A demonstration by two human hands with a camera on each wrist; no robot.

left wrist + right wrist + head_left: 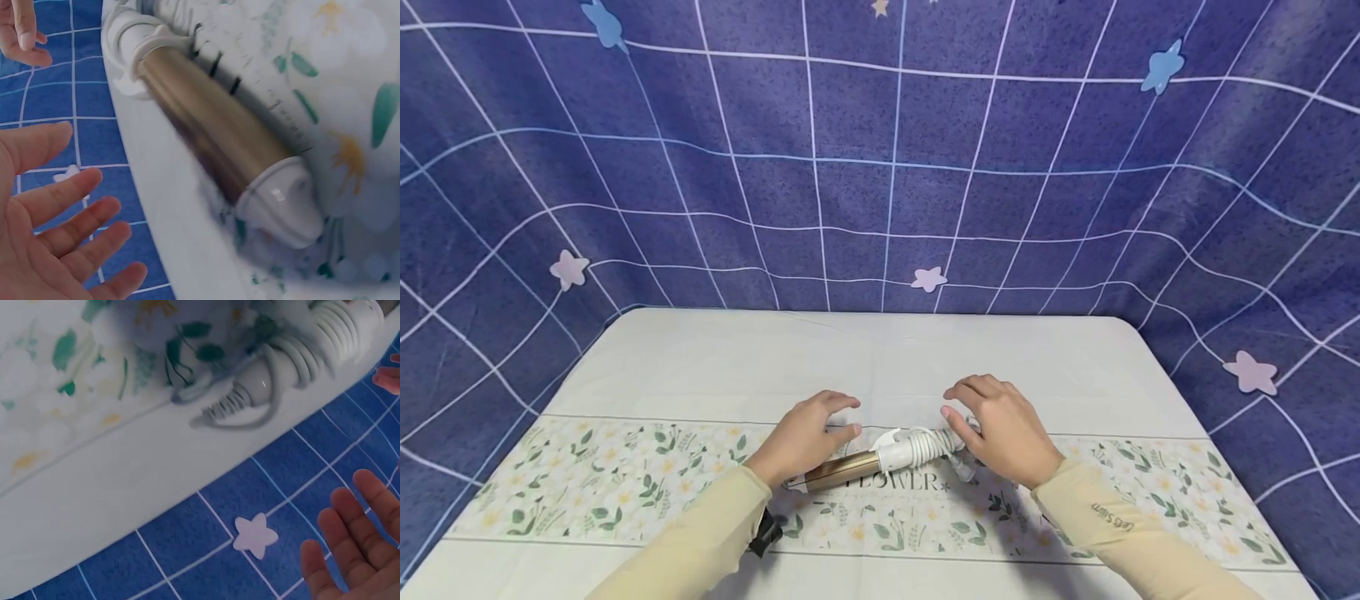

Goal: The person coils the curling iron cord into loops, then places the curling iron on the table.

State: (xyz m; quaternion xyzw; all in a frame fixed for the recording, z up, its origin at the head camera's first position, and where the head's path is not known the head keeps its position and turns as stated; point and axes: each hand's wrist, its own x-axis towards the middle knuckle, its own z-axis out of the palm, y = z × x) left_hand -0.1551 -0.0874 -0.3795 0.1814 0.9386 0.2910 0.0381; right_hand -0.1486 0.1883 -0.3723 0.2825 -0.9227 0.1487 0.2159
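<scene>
A curling iron lies on the table, its gold barrel to the left and its white handle to the right. The white cord is wound round the handle. My left hand hovers by the barrel, its fingers spread and apart from it; in the left wrist view the palm and fingers show with nothing in them. Over the handle end is my right hand, fingers relaxed, holding nothing; it partly hides the cord in the head view. The barrel ends in a white tip.
A white tablecloth with a floral band covers the table. Behind and at both sides hangs a blue gridded curtain with stars. Something black shows at the left wrist.
</scene>
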